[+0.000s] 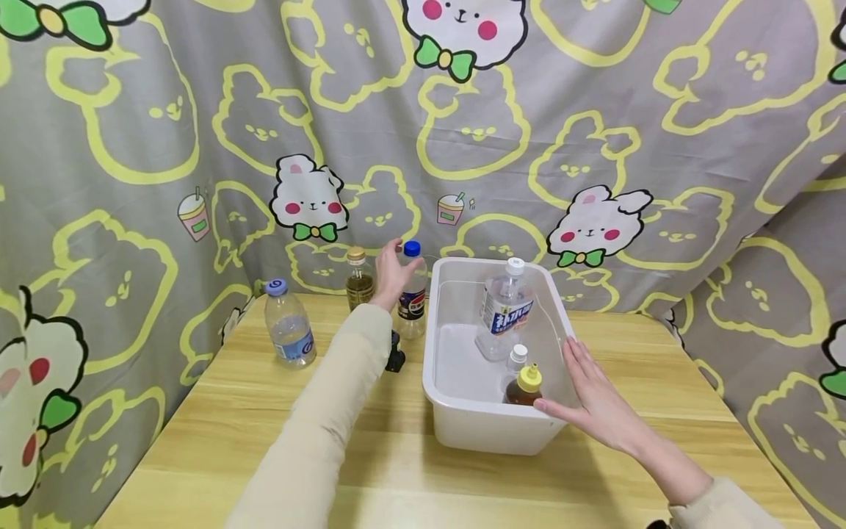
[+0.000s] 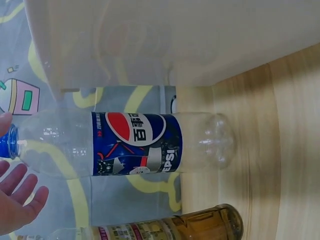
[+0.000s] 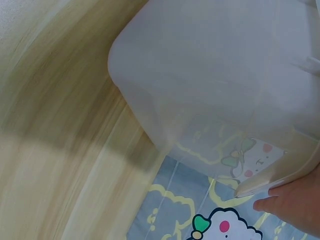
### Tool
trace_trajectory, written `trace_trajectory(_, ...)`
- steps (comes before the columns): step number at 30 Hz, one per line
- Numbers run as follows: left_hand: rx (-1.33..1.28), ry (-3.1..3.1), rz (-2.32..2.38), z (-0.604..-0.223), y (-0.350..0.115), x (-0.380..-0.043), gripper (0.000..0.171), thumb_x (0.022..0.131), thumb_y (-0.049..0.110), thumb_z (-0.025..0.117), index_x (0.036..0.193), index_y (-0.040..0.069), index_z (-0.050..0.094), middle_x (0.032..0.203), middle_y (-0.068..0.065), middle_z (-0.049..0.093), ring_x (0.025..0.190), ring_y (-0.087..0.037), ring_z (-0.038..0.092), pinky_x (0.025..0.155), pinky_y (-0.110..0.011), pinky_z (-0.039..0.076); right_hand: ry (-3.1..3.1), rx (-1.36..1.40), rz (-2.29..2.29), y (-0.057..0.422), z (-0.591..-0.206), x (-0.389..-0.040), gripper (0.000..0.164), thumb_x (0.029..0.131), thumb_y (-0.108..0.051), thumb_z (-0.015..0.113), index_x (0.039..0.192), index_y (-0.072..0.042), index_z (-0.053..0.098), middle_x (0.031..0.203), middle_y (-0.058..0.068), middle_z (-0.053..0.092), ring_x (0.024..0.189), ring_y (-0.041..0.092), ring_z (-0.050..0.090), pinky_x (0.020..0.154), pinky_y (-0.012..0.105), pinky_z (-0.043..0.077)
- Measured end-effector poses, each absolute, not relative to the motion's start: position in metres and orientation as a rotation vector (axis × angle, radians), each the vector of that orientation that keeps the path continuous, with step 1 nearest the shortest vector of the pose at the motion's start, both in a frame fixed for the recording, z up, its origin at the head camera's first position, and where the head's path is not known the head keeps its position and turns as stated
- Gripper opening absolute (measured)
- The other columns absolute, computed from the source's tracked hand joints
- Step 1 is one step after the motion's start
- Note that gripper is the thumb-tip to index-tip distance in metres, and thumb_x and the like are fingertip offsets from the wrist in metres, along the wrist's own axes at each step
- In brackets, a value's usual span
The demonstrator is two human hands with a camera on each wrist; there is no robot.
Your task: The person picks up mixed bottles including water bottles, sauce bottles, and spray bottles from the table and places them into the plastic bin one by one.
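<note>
My left hand (image 1: 393, 275) is at the blue cap of a clear Pepsi bottle (image 2: 135, 142), thumb on one side and fingers spread on the other. The fingers are not closed round the cap. The bottle stands upright just left of a white plastic bin (image 1: 463, 426). My right hand (image 1: 598, 400) rests with fairly straight fingers on the bin's right rim, thumb at the near corner. Inside the bin are a large clear bottle with a white cap (image 1: 505, 312), a small white-capped bottle (image 1: 518, 358) and a brown bottle with a yellow nozzle top (image 1: 526, 386).
A gold-capped bottle of amber liquid (image 1: 359, 283) stands left of the Pepsi bottle. Farther left is a water bottle with a pale blue cap (image 1: 291, 330). Everything is on a wooden table (image 1: 218, 426), with a patterned curtain (image 1: 377, 132) behind and at the sides.
</note>
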State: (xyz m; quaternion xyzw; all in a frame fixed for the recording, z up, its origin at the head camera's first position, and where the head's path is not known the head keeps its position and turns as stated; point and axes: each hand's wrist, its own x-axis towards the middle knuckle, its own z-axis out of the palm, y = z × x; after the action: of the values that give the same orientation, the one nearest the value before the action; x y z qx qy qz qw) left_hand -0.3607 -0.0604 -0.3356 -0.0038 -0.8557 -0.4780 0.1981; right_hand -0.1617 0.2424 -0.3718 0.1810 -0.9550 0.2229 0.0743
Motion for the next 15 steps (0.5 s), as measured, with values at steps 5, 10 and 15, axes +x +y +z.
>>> trace_trajectory(5, 0.001, -2.413, -1.347, -0.3361, -0.0601, -0.362, 0.056, 0.077, 0.02, 0.069, 0.124, 0.0, 0.045, 0.118, -0.016, 0.052, 0.11, -0.027, 0.046, 0.094, -0.035, 0.036, -2.869, 0.542, 0.662, 0.242, -0.3723, -0.1629, 0.096, 0.077, -0.047, 0.062, 0.137, 0.009, 0.013, 0.143, 0.027, 0.006, 0.131, 0.036, 0.003, 0.1, 0.057, 0.014)
trace_trajectory(10, -0.005, -2.423, -1.342, -0.3364, -0.0583, -0.3651, 0.055, 0.079, 0.021, 0.067, 0.125, 0.0, 0.045, 0.119, -0.015, 0.052, 0.112, -0.027, 0.045, 0.095, -0.034, 0.036, -2.864, 0.541, 0.662, 0.2427, -0.3729, -0.1633, 0.096, 0.077, -0.047, 0.062, 0.137, 0.01, 0.013, 0.142, 0.027, 0.007, 0.132, 0.035, 0.002, 0.1, 0.056, 0.013)
trace_trajectory(15, 0.008, -2.427, -1.356, -0.3345, -0.0572, -0.3665, 0.054, 0.081, 0.021, 0.066, 0.126, 0.001, 0.045, 0.119, -0.015, 0.052, 0.112, -0.027, 0.045, 0.094, -0.034, 0.036, -2.86, 0.542, 0.662, 0.2428, -0.3729, -0.1638, 0.096, 0.077, -0.047, 0.062, 0.137, 0.01, 0.013, 0.142, 0.027, 0.008, 0.132, 0.035, 0.002, 0.1, 0.057, 0.014)
